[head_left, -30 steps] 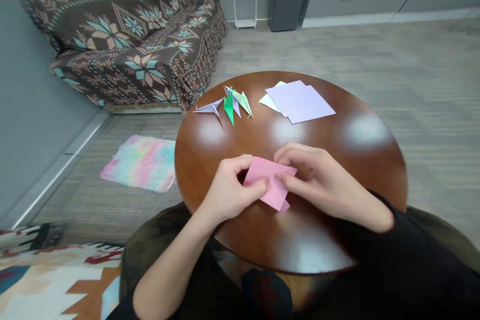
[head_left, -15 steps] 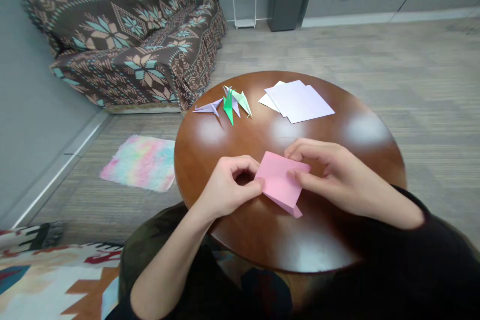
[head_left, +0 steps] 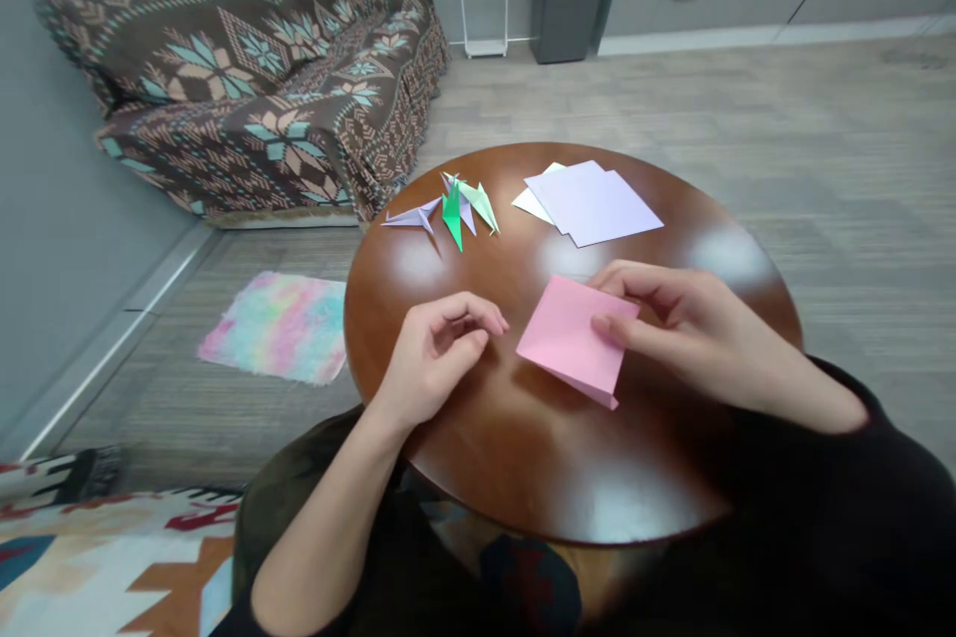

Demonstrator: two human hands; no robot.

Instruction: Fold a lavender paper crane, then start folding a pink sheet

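Note:
A folded square of pink paper (head_left: 569, 330) is pinched between the thumb and fingers of my right hand (head_left: 668, 333), above the brown round table (head_left: 508, 463). Its lower edge shows loose layers, with a small flap at the bottom corner. To the left of the paper, my left hand (head_left: 440, 353) holds nothing. Its fingers are curled, with a gap between thumb and fingertips, and it is apart from the paper.
Folded paper cranes in purple, green (head_left: 452, 217) and pale green stand at the table's far left. Lavender paper sheets (head_left: 601, 204) overlap a cream sheet (head_left: 532, 203) at the far side. Beyond are a patterned sofa (head_left: 276, 109) and a fluffy multicolour rug (head_left: 280, 323).
My left hand has let go of the pink paper and drawn back to the left. My right hand has carried the paper slightly right and away from me.

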